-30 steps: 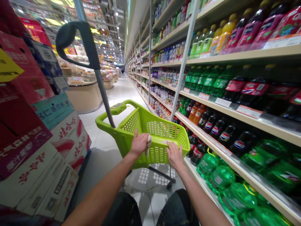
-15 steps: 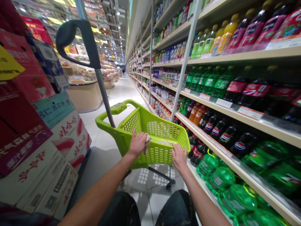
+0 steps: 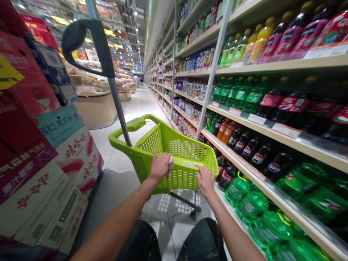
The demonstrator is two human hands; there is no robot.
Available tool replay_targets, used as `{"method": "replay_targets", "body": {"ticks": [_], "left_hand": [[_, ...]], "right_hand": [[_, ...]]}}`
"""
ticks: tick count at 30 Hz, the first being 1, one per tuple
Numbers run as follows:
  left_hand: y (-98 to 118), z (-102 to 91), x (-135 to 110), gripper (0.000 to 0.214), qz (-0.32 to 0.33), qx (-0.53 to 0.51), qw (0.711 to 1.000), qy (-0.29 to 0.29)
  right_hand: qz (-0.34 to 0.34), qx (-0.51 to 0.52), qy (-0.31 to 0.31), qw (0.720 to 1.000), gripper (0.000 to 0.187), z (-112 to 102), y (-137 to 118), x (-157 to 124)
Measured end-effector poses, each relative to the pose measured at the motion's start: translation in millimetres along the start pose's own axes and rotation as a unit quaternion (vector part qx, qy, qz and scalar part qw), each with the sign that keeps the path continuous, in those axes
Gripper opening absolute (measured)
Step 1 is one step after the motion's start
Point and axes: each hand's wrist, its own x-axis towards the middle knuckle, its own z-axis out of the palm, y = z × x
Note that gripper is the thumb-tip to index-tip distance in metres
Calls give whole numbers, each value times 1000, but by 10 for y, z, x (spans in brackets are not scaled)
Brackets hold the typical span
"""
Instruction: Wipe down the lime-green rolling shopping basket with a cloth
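A lime-green plastic shopping cart (image 3: 179,177) with perforated walls stands in front of me, its near side facing my knees. Against that side, my left hand (image 3: 160,166) is closed on a crumpled whitish cloth (image 3: 170,166), part of which hangs below the fingers. My right hand (image 3: 206,179) rests on the near rim close to the right corner, fingers stretched out over the edge and nothing visible in it. Pale smudges mark the rim between the hands. From the cart's left end rises a grey pole with a dark handle loop (image 3: 104,54).
Shelves of drink bottles (image 3: 257,96) line the right side, close to the cart's right end. Large green bottles (image 3: 269,221) lie on the bottom level. Stacked cartons (image 3: 76,145) stand at the left. A tiled aisle (image 3: 152,98) runs ahead past round display counters (image 3: 95,108).
The whole view has shifted slightly, so the cart and shelves sit a little further left. My left hand keeps the cloth, and the right stays on the rim.
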Motion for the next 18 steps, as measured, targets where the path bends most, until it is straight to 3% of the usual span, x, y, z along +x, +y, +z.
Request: {"method": "replay_targets", "body": {"ticks": [5,7,11,13,18], "left_hand": [[-473,-295,-14,28,-81,64,993,59],[-414,-258,-34,28,-55,58,995,50],[3,25,-74,26,0,0,1000,27],[96,88,-83,27,5,-19,1000,23],[-166,-66,-105,31,-35,-5,998,42]], "right_hand": [[14,-2,10,1000,37,-9,-35,-13],[16,-2,14,1000,38,2,-64,-23],[5,-4,5,1000,39,6,-72,-35],[1,-5,-5,1000,39,-8,-54,-35],[5,-2,-2,1000,38,-25,-43,-41]]}}
